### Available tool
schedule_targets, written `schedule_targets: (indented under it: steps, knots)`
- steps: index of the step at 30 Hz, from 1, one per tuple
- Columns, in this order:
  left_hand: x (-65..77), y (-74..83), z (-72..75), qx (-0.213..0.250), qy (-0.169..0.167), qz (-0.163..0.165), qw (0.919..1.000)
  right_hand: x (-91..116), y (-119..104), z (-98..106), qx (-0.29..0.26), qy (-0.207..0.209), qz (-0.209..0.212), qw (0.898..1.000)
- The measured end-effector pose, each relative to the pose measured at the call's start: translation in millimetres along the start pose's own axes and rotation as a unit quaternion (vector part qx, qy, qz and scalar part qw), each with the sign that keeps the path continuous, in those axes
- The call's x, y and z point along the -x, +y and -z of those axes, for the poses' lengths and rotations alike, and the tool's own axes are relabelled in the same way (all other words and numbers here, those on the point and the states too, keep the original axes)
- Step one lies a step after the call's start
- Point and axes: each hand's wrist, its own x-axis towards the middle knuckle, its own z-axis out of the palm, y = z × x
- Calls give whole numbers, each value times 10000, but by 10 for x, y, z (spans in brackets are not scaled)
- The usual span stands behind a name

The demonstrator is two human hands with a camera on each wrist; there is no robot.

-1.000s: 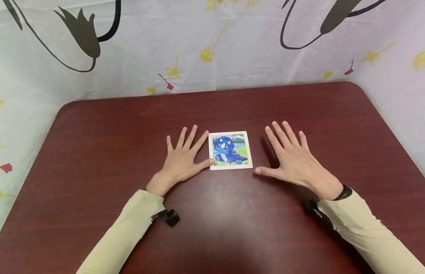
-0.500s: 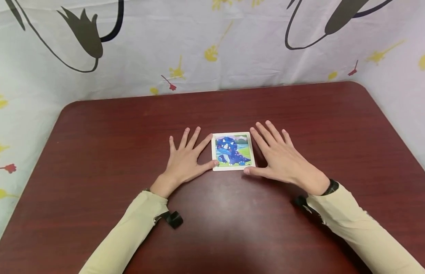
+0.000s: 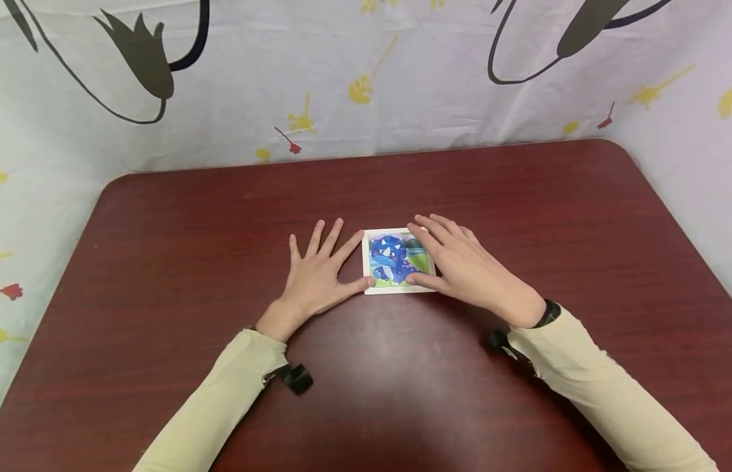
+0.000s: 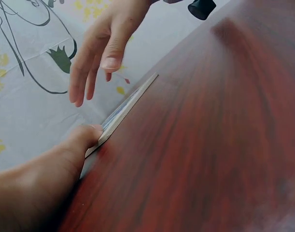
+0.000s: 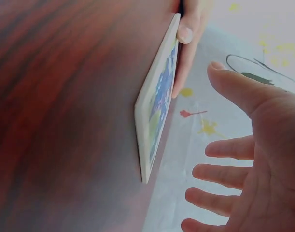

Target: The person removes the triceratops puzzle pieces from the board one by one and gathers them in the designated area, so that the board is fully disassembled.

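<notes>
A square picture puzzle [image 3: 392, 261] with a cream frame and a blue dinosaur lies flat on the dark red table [image 3: 366, 367]. My left hand [image 3: 311, 280] rests on the table at its left, fingers spread. The left thumb [image 4: 89, 133] lies on the frame's near left corner, and the index fingertip is at the far left corner. Over the puzzle's right side hovers my right hand [image 3: 469, 269], its fingers apart and slightly bent. In the right wrist view a gap shows between the right fingers [image 5: 224, 176] and the puzzle [image 5: 159, 104], so that hand holds nothing.
A white cloth [image 3: 413, 85] printed with grey, yellow and red plant shapes hangs behind the table and at both sides. Black straps with small dark blocks [image 3: 298, 379] sit at both wrists, over beige sleeves [image 3: 212, 400].
My right hand has moved left from beside the puzzle to above its right part, covering some of the picture. The left hand and the puzzle have stayed in place.
</notes>
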Motion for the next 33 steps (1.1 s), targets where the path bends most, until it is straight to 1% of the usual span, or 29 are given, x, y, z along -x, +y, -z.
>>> schedule_targets:
  steps: [3,7,10,14,18,25,33]
  knots:
    - [2,-1,-6,-13,-11,21,10000,-50,-23,-1,-147,-158,-91,9997]
    - [-18,11,-26,8,20,-42,10000,-109,-34,2,-330,-445,-254,9981]
    - [-31,25,-41,15,17,-84,10000,-157,-41,-11,-402,-480,-122,9980]
    - [-33,34,-47,-48,15,-68,10000,-237,-69,-44,-496,-365,86,9981]
    - [-16,38,-48,-86,6,-45,10000,-349,-83,-86,-655,-500,109,9965]
    - [-14,31,-53,-75,68,-55,9999,-557,-55,-132,-896,-829,-194,9923]
    - [-12,34,-62,-61,63,-81,9999,-642,-51,-146,-1276,-1053,-677,9839]
